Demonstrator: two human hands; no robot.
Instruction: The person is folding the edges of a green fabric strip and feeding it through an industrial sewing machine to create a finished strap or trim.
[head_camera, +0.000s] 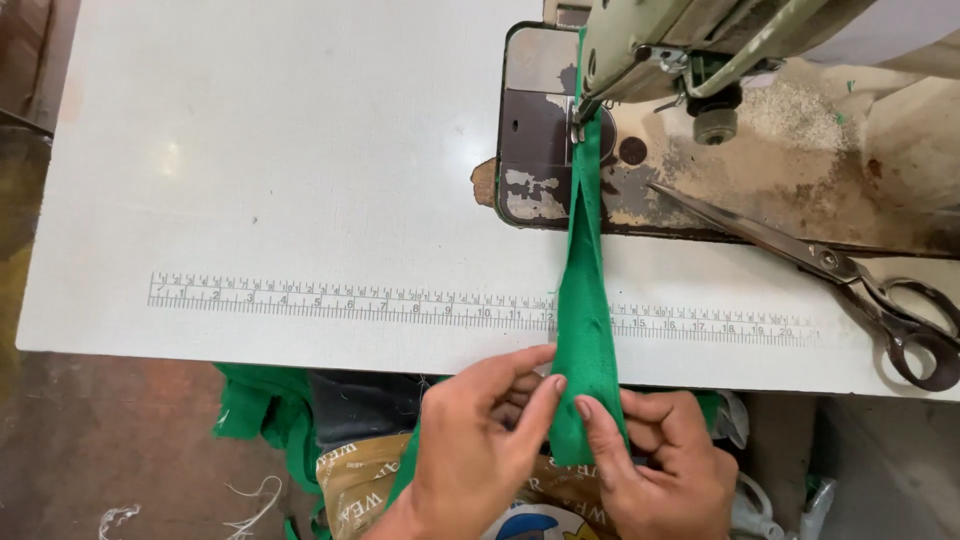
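A white table (300, 150) fills the view, with a ruler strip (350, 300) printed along its near edge and a brownish floor (110, 430) below at left. More green cloth (265, 410) hangs under the edge. The left hand (475, 450) and right hand (660, 465) each have their grip clamped on a green fabric strip (583, 310), which runs up to the sewing machine (700, 120). Scissors (850, 280) lie at right.
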